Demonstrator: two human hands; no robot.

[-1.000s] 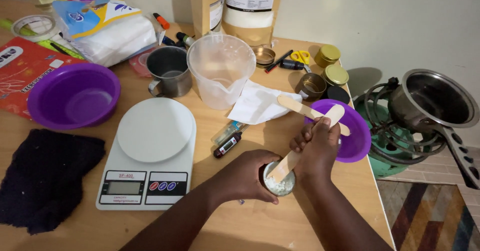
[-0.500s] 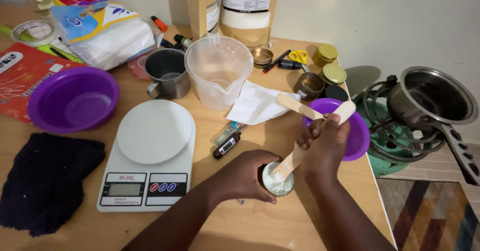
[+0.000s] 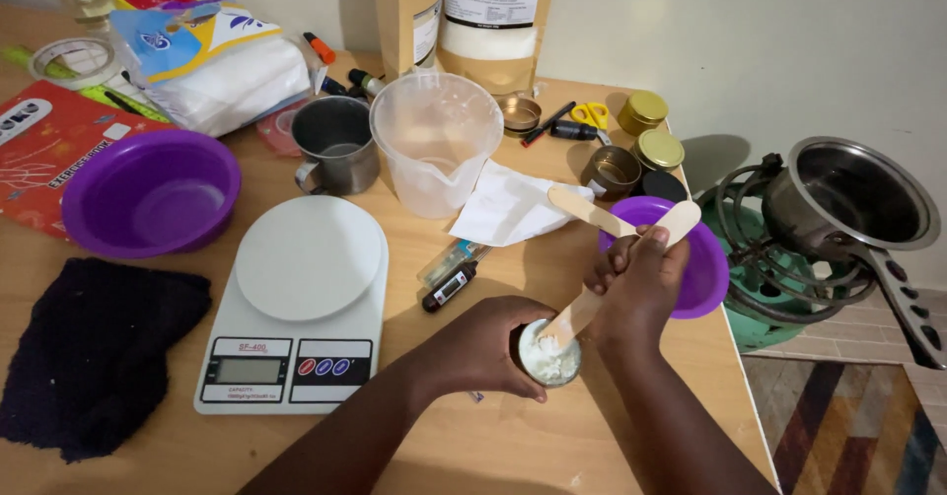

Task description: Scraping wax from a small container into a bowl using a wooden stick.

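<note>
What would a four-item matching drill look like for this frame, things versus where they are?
Things:
1. small tin
2. wooden stick
3. kitchen scale
4. steel pot

Places:
A. on the green burner, off the table
B. gripped in the right hand, tip in white wax
C. held by the left hand
D. left of the hands, beside the dark cloth

Pairs: 1-C, 2-B, 3-D, 4-A

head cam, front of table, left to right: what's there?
Dark cloth → white kitchen scale → left hand around a small tin of white wax → right hand gripping wooden sticks.
</note>
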